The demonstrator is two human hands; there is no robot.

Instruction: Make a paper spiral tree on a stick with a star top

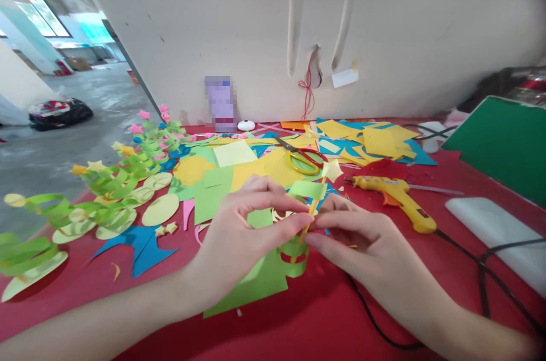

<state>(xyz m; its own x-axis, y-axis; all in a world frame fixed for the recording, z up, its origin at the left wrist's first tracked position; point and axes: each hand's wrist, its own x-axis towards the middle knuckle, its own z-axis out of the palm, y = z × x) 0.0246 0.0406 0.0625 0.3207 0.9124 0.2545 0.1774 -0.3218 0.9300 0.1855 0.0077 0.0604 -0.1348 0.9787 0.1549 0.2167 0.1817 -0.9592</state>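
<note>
Between my hands, over the red table, is a paper flower: a thin yellow stem with a pale yellow star [333,170] at its top and a curled green paper strip [295,258] around it. My left hand [243,224] pinches the stem between thumb and fingertips. From the other side, my right hand [362,236] closes its fingertips at the same stem and strip; its exact hold is partly hidden. Green paper sheets [251,290] lie beneath. To the right rests a yellow hot glue gun [396,193] with a glue stick in its back.
Finished-looking paper flowers [85,196] on oval bases line the left side. Scissors [302,159] lie among yellow, green and blue paper scraps [379,142]. At right are a white block [495,230], black cables [482,276] and a green board [499,148]. A pale wall [256,25] stands behind.
</note>
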